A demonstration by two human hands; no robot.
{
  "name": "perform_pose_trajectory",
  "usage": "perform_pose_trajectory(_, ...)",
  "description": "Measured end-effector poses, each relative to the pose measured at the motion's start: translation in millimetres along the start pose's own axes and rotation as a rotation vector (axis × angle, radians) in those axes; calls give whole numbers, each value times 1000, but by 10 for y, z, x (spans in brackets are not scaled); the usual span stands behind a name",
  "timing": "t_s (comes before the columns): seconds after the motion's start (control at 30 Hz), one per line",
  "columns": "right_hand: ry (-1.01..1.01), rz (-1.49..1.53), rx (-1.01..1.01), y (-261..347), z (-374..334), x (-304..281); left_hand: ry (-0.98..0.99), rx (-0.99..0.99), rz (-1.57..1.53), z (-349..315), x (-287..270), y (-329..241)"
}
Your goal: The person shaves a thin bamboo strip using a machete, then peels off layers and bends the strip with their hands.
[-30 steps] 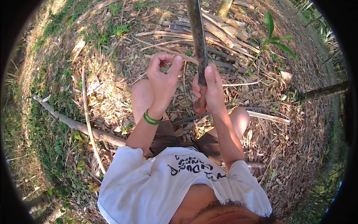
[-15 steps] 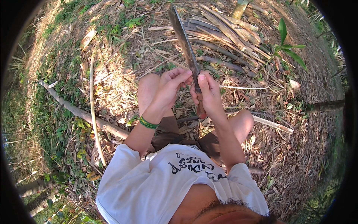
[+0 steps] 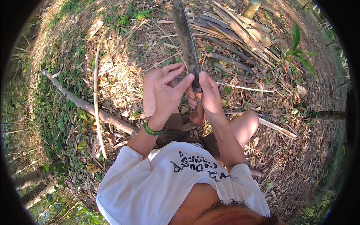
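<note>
A long, dark-bladed machete (image 3: pixel 186 41) points up and away from me, its wooden handle (image 3: pixel 197 112) toward my lap. My right hand (image 3: pixel 208 93) is closed on it where blade and handle meet, thumb pressed along the blade's right edge. My left hand (image 3: pixel 167 93) is beside the blade, fingers spread and thumb tip close to the flat of the metal. A thin pale strip (image 3: pixel 243 87) runs off to the right from behind my right hand; whether my fingers hold its near end is hidden.
Split, dry stalks lie in a pile (image 3: pixel 236 33) ahead to the right, near a green-leaved seedling (image 3: pixel 296 54). On my left a thick branch (image 3: pixel 88 107) crosses under a slender pale stick (image 3: pixel 96 101). Another pale split piece (image 3: pixel 277 128) rests beyond my right knee.
My left hand's fingers have opened from a pinch near the blade, and the hand has dropped slightly toward me. The machete has turned a little more upright, with more of its flat showing.
</note>
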State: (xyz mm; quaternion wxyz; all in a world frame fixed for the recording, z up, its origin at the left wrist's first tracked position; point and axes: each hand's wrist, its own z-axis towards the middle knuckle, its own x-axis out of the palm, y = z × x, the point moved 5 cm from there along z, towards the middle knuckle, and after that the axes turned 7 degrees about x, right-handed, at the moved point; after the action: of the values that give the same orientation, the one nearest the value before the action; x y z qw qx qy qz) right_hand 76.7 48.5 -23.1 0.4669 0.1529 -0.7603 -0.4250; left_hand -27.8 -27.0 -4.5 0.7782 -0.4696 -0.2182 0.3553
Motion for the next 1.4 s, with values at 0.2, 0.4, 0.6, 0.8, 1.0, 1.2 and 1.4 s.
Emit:
perform_pose_trajectory(0.2,9,-32,17,0,30,31,19,69,38,98,-83,60)
perform_pose_trajectory(0.4,-37,-227,-35,-8,95,-61,76,356,545,100,-31,-202)
perform_pose_trajectory(0.6,-63,-303,-37,41,110,-51,90,406,603,157,28,-282)
perform_pose_trajectory(0.8,-88,-327,-56,48,142,-8,93,345,607,186,65,-214)
perform_pose_trajectory(1.0,-200,-254,-129,166,181,-200,-24,336,692,229,-171,17)
perform_pose_trajectory(1.2,-196,-341,-119,289,202,-329,23,301,573,153,-38,-64)
perform_pose_trajectory(1.4,-198,-448,-148,204,142,-207,72,120,592,210,85,-112)
